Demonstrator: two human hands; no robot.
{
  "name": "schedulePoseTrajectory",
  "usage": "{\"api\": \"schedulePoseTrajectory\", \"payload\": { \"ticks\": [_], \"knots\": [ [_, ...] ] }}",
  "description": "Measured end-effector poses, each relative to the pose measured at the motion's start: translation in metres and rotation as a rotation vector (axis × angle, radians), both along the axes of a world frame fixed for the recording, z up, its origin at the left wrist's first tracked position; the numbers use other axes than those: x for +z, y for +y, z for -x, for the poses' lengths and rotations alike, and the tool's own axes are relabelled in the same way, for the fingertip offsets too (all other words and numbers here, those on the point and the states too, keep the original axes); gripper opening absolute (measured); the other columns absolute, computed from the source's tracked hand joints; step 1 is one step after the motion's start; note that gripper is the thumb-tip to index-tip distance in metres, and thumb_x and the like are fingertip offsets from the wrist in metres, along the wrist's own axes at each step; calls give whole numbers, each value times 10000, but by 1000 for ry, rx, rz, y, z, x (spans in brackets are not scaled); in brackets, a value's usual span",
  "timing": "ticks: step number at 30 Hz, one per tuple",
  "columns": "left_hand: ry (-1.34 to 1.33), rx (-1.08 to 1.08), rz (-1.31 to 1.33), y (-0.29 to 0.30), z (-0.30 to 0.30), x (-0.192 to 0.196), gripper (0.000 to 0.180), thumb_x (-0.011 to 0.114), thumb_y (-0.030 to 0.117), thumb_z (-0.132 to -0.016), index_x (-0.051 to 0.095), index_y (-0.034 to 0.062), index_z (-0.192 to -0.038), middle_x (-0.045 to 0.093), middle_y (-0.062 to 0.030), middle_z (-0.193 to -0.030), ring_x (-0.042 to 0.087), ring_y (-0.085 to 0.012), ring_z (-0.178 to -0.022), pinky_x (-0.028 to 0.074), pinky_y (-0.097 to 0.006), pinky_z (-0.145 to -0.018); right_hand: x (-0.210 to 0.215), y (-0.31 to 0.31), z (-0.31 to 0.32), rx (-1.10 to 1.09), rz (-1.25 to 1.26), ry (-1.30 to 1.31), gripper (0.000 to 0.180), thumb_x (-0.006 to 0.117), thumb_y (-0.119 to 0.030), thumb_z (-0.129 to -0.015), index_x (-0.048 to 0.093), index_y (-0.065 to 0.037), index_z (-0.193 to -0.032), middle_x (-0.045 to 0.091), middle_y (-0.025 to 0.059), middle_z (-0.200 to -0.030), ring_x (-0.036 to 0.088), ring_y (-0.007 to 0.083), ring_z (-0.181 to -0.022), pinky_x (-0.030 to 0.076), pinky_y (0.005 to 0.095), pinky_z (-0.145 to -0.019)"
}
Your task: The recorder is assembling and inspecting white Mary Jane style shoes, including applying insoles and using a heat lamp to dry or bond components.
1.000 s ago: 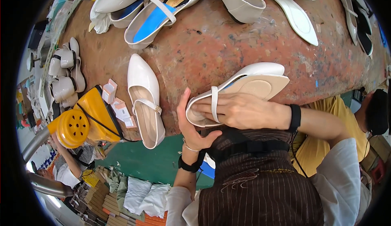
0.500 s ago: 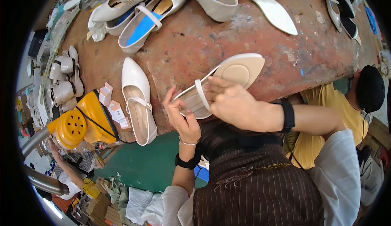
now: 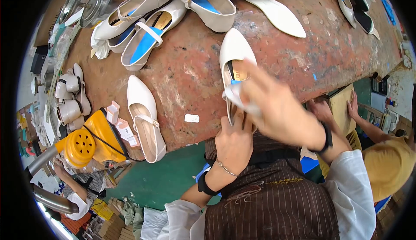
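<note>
A white pointed flat shoe (image 3: 237, 45) lies toe away from me on the table, its heel end near my body. Blue and dark lining and gold print show in its opening. My left hand (image 3: 234, 147) is closed around the heel end, fingers partly hidden behind it. Smeared by motion, my right hand (image 3: 279, 106) is over the shoe's opening, by a blurred whitish band; whether its fingers grip this cannot be told. To the left lies a matching white strap shoe (image 3: 142, 93) with a beige insole.
Several white strap shoes (image 3: 151, 41) crowd the table's far side, beside a white sole-shaped piece (image 3: 277, 17). A yellow machine (image 3: 99, 132) with small cards (image 3: 125, 129) stands left. A white label (image 3: 192, 118) lies on the table (image 3: 186, 84). Another person's hands (image 3: 320, 110) are at the right.
The beige-insoled piece with a strap, held slanting right earlier, is out of sight. A shoe with blue lining now points away from me. My left hand has moved right; the white label now shows.
</note>
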State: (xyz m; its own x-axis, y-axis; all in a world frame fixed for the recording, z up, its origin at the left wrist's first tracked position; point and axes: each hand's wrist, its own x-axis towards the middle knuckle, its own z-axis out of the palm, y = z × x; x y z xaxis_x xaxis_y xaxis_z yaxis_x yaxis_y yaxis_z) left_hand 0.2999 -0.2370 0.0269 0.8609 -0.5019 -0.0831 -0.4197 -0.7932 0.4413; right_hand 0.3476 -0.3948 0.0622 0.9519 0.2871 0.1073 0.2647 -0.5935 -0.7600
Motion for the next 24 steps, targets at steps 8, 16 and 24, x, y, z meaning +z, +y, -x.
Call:
{"api": "schedulePoseTrajectory", "payload": {
  "ticks": [8, 16, 24],
  "knots": [
    [49, -50, -53, -1, 0, 0, 334, 710, 97, -704, 676, 37, -1031, 615, -111, -1117, 541, -327, -842, 546, -367, -569, -37, 25, -16, -31, 479, -165, 444, 578, -36, -788, 512, 98, -1206, 611, 258, -1174, 569, 404, -1176, 325, 540, -1104],
    [21, -35, -48, -2, -4, 2, 450, 675, 62, -683, 674, 8, -1129, 577, -138, -1329, 553, -290, -843, 552, -313, -533, -33, 31, -11, -116, 545, -209, 466, 599, -52, -775, 509, 128, -1195, 608, 271, -1099, 597, 369, -1103, 303, 483, -1132],
    [108, -32, 14, 2, -2, 1, 310, 683, 46, -666, 693, -37, -965, 619, -152, -1185, 565, -332, -856, 562, -363, -530, -34, 42, -10, -62, 686, -11, 565, 577, -60, -800, 398, 240, -1243, 477, 408, -1245, 505, 458, -1208, 261, 555, -1125]
  ]
}}
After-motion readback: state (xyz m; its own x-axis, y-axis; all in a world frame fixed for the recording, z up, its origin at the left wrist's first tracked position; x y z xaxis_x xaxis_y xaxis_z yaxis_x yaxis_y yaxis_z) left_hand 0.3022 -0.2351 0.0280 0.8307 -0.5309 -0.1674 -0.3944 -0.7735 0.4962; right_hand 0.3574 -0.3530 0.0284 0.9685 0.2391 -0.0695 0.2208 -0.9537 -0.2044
